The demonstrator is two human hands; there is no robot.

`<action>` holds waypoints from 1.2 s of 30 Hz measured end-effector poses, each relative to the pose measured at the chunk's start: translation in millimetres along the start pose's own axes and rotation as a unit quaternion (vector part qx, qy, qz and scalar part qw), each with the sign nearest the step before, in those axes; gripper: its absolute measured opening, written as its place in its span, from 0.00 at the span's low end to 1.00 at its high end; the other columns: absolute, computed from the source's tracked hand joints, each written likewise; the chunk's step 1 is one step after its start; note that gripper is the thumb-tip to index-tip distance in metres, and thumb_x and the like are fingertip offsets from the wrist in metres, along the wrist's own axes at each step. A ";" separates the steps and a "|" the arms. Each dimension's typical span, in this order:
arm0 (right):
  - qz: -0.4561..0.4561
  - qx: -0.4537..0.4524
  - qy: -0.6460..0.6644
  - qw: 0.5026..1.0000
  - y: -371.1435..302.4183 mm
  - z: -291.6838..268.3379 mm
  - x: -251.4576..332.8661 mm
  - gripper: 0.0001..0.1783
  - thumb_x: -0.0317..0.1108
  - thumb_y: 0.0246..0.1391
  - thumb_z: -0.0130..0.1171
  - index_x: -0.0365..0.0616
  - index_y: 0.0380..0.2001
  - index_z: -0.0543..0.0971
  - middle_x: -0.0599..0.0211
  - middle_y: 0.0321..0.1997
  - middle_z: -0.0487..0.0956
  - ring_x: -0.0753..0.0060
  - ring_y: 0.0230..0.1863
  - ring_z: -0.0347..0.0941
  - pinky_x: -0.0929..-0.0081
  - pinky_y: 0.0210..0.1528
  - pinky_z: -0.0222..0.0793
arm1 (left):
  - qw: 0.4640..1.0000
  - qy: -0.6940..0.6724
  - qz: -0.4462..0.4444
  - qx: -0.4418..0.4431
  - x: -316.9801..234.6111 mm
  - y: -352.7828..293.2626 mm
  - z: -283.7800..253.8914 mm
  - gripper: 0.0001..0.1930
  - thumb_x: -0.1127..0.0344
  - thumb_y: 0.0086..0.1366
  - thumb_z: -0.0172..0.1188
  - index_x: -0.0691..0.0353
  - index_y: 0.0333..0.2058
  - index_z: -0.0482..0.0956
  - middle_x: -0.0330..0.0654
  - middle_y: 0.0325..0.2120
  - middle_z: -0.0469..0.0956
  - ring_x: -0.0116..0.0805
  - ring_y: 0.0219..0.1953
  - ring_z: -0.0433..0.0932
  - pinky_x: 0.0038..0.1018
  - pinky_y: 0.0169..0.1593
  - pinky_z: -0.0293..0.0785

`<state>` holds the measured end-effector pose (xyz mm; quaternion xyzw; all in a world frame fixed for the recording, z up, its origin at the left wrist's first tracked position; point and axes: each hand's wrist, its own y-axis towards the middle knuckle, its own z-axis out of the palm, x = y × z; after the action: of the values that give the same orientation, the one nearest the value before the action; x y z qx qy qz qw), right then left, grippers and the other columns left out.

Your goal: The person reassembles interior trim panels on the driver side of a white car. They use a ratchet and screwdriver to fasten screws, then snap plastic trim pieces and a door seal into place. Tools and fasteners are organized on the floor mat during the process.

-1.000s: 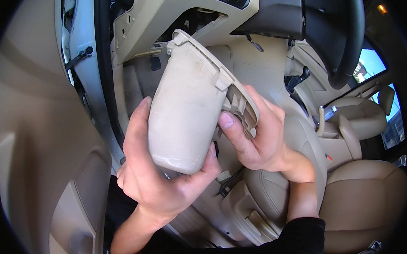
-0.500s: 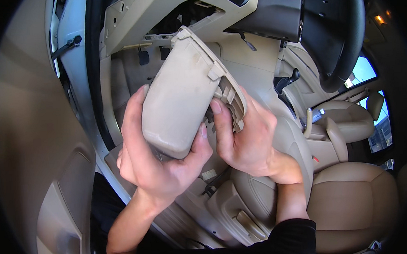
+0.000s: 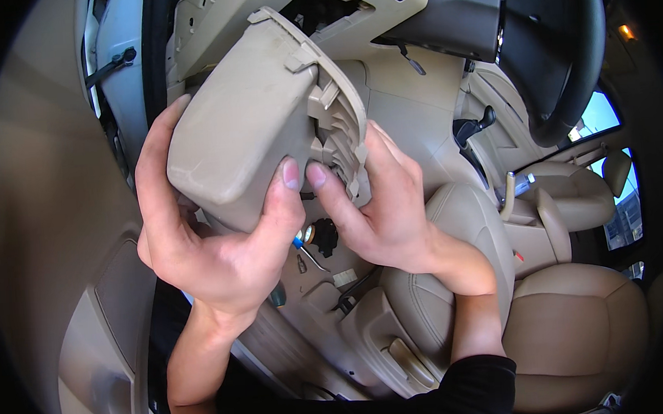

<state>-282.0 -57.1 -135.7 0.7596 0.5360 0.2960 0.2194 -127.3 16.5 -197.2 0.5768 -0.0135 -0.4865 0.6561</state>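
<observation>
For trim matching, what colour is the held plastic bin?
The bin is plain beige, clearest in the head view.

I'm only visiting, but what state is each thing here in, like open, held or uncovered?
Beige plastic bin-shaped part: held in both hands, tilted.
Left hand: gripping the part's rounded end.
Right hand: gripping its rimmed edge.
Dark opening in the beige dashboard: uncovered.
Beige car door: open.

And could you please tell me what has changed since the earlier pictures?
The beige plastic bin has shifted up and left in view and turned, showing more of its side; a blue-handled tool below has come into sight. The left hand and right hand both kept hold.
</observation>
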 end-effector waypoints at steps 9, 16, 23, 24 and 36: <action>-0.057 -0.065 -0.085 0.993 -8.9 15.4 -5.4 0.18 0.19 0.60 0.62 0.27 0.53 0.77 0.45 0.44 0.82 0.43 0.41 0.80 0.60 0.45 0.77 | 0.999 0.024 0.026 -0.040 -0.7 -12.4 13.8 0.39 0.69 0.57 0.78 0.78 0.64 0.71 0.57 0.50 0.85 0.43 0.50 0.87 0.34 0.56 0.81; -0.081 -0.043 -0.121 0.988 -12.5 16.6 0.6 0.30 0.19 0.53 0.67 0.25 0.60 0.73 0.48 0.53 0.81 0.48 0.46 0.77 0.60 0.50 0.76 | 0.998 0.045 0.030 -0.024 -1.4 -11.1 4.6 0.37 0.71 0.56 0.78 0.77 0.63 0.73 0.55 0.46 0.86 0.41 0.46 0.88 0.33 0.53 0.83; -0.079 0.065 -0.050 0.994 -6.9 -1.1 11.6 0.47 0.33 0.56 0.71 0.22 0.72 0.60 0.41 0.62 0.76 0.39 0.54 0.73 0.52 0.62 0.72 | 0.999 -0.003 -0.026 -0.025 -9.7 -15.1 -7.1 0.41 0.71 0.54 0.81 0.79 0.63 0.71 0.57 0.48 0.86 0.42 0.47 0.88 0.31 0.52 0.84; -0.053 0.096 -0.024 0.994 -6.2 -3.7 11.5 0.51 0.36 0.56 0.73 0.22 0.73 0.57 0.40 0.64 0.74 0.37 0.55 0.72 0.50 0.64 0.70 | 1.000 -0.004 -0.022 -0.019 -10.7 -17.5 -6.7 0.44 0.70 0.54 0.81 0.78 0.66 0.66 0.58 0.51 0.83 0.42 0.51 0.86 0.33 0.56 0.81; -0.293 0.042 -0.177 0.939 3.6 -8.4 1.9 0.55 0.54 0.39 0.81 0.40 0.69 0.73 0.62 0.57 0.75 0.51 0.59 0.72 0.45 0.69 0.69 | 0.920 -0.166 -0.269 0.232 -7.4 10.9 -48.0 0.44 0.57 0.56 0.77 0.72 0.66 0.66 0.52 0.55 0.79 0.41 0.58 0.78 0.38 0.64 0.73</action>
<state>-284.8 -56.4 -126.9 0.6177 0.6990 0.0566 0.3559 -96.6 55.5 -200.9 0.6057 -0.0798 -0.7167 0.3364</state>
